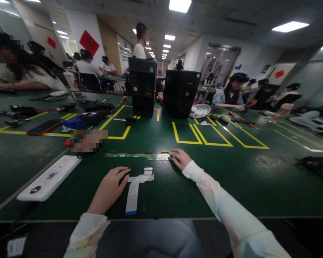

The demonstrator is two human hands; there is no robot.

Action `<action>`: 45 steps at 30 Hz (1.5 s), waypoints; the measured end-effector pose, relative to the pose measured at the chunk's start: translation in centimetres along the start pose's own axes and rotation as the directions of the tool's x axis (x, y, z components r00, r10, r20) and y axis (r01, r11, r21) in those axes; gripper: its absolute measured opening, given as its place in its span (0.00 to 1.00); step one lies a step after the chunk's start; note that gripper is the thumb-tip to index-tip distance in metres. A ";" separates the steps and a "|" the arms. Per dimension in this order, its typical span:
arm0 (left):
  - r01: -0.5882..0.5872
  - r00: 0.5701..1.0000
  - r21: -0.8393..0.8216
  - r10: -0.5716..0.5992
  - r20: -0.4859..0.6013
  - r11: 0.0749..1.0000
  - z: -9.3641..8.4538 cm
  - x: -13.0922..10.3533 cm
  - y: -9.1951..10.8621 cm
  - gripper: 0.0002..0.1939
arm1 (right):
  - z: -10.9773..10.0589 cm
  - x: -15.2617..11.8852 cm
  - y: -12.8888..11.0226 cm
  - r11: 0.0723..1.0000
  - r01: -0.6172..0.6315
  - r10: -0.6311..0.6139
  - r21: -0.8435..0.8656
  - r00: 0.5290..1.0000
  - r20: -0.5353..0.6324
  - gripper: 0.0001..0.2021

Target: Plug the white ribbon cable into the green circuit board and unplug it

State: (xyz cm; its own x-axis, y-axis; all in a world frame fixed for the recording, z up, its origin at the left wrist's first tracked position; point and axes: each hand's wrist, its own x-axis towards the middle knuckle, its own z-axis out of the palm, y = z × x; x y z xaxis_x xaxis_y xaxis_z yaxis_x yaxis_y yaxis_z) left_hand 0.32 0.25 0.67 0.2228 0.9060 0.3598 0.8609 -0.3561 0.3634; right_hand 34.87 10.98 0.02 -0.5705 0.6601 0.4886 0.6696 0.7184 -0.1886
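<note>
A long, thin green circuit board [134, 155] lies crosswise on the green tabletop. My right hand [181, 159] is at its right end, with the fingertips closed on that end. Nearer to me is a white flat ribbon cable [133, 193], bent in a T shape, with a blue strip at its lower end. A small white connector piece [148, 170] sits by the cable's upper right. My left hand [110, 186] rests just left of the cable, fingers stretched out and apart; the thumb tip is close to the cable's left end, and contact cannot be made out.
To the left lie a white power-bank-like device [51, 178] and a blurred-out item beside a red tip. Two black computer towers [142, 87] stand at the back. A white basket [200, 111], cables and yellow tape outlines [188, 142] spread across the table. Other people sit around.
</note>
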 end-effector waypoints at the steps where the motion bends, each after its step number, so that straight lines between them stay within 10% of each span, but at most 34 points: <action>1: -0.002 1.000 0.004 0.002 -0.001 1.000 0.0 0.0 0.0 0.20 | 0.0 0.0 0.4 1.000 -0.001 0.001 0.010 1.000 0.006 0.16; 19: -0.104 0.995 0.006 0.104 -0.004 0.995 -0.5 -0.2 0.7 0.20 | 0.6 -1.9 -0.3 0.996 0.049 -0.043 -0.079 0.996 0.080 0.20; 29: -0.302 0.933 -0.014 0.298 0.199 0.953 -1.3 0.3 6.5 0.20 | 1.1 -1.9 -0.1 0.998 0.001 0.004 -0.058 0.997 0.076 0.17; 45: -0.324 0.893 0.004 0.305 0.330 0.946 2.8 4.8 10.7 0.23 | 1.6 -1.9 0.5 0.998 0.057 -0.057 -0.019 0.998 0.021 0.18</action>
State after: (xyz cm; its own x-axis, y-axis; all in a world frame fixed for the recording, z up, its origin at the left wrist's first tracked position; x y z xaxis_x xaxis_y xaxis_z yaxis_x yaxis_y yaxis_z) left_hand 11.90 1.38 3.90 0.6126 0.7762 0.1492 0.7436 -0.6299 0.2240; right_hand 35.49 10.47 -2.38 -0.6176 0.6228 0.4803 0.6449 0.7506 -0.1442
